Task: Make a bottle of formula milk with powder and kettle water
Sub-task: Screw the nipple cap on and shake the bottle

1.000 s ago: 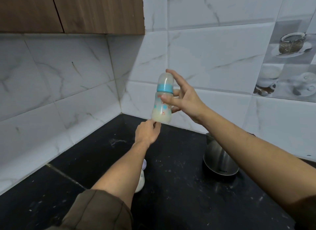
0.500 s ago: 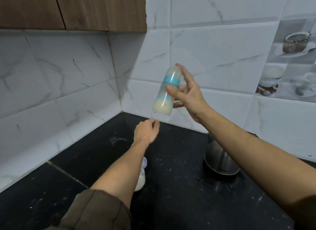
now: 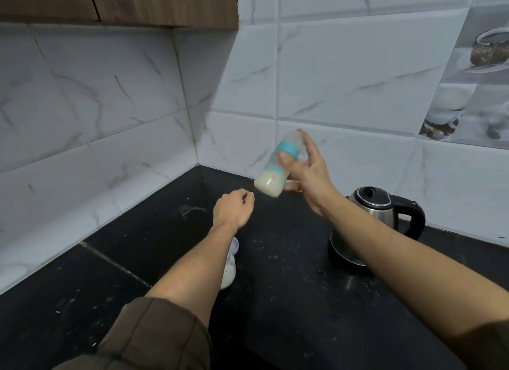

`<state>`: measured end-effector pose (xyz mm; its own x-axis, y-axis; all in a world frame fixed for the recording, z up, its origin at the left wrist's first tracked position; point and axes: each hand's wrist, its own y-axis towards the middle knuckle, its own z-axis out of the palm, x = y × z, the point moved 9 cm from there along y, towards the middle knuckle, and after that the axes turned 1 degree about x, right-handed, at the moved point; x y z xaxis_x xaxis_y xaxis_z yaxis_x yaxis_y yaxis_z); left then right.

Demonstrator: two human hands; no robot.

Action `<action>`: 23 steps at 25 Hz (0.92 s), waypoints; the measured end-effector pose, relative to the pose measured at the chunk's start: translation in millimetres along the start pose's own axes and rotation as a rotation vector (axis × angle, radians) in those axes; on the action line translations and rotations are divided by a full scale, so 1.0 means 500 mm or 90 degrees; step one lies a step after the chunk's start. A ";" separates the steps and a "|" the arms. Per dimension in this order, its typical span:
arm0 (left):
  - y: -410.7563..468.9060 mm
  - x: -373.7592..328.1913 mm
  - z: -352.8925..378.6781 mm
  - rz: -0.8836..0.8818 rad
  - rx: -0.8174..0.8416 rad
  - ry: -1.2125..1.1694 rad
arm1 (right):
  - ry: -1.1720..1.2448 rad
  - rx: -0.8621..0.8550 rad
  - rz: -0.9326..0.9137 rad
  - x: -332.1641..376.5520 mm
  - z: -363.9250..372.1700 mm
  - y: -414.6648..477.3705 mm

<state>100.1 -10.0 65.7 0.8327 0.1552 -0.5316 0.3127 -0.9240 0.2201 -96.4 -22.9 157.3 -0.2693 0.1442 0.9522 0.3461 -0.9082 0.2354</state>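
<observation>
Left hand (image 3: 234, 208) hovers over the counter (image 3: 275, 309), fingers loosely curled, holding nothing, with a white tub (image 3: 230, 272) half hidden under that forearm. Next, the bottle (image 3: 275, 171): capped, milky, tilted in the air near the counter's back corner, gripped by the right hand (image 3: 308, 174) with thumb and lower fingers, forefinger straight. Kettle (image 3: 377, 212) sits by the back edge, right. The risk, I'd say — that light hold lets it slip in a shake, or a loose top leaks.
</observation>
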 end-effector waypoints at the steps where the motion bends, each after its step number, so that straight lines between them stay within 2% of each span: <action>1: -0.007 0.006 0.007 -0.011 0.006 -0.009 | 0.083 -0.100 0.008 -0.006 -0.027 0.005; 2: -0.012 0.011 0.012 -0.021 0.013 -0.013 | 0.155 -0.171 0.014 -0.015 -0.046 0.010; 3: -0.016 0.015 0.018 -0.028 0.019 -0.012 | 0.197 -0.196 0.028 -0.031 -0.052 0.013; 4: -0.018 0.019 0.022 -0.031 0.024 -0.006 | 0.186 -0.173 0.053 -0.048 -0.046 0.012; 7: -0.024 0.033 0.038 -0.023 0.045 0.027 | -0.030 0.065 0.130 -0.095 0.015 -0.018; 8: -0.028 0.039 0.038 -0.025 0.046 0.031 | -0.080 0.124 0.132 -0.107 0.022 -0.029; 9: -0.030 0.047 0.035 -0.031 0.040 0.029 | -0.083 0.131 0.128 -0.113 0.016 -0.032; 10: -0.032 0.056 0.032 -0.040 0.032 0.024 | -0.045 0.091 0.119 -0.113 -0.001 -0.030; 13: -0.043 0.074 0.038 -0.065 0.035 0.011 | 0.111 -0.138 0.101 -0.117 -0.080 -0.018; 14: -0.047 0.075 0.039 -0.066 0.038 0.009 | 0.139 -0.176 0.102 -0.125 -0.093 -0.017; 16: -0.048 0.076 0.044 -0.068 0.039 0.008 | 0.092 -0.121 0.131 -0.144 -0.081 -0.023; 19: -0.046 0.072 0.049 -0.062 0.038 0.014 | -0.089 0.134 0.179 -0.171 -0.015 -0.056; 20: -0.046 0.071 0.047 -0.062 0.036 0.016 | -0.116 0.167 0.178 -0.175 -0.009 -0.061; 21: -0.044 0.073 0.045 -0.063 0.036 0.015 | -0.098 0.147 0.170 -0.172 -0.013 -0.059; 23: -0.042 0.077 0.046 -0.063 0.036 0.008 | 0.030 -0.016 0.169 -0.166 -0.054 -0.041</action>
<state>115.1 7.2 22.1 0.8044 0.2508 -0.5386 0.3680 -0.9220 0.1202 -105.2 -27.0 68.2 -0.2139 -0.1178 0.9697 0.3880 -0.9213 -0.0263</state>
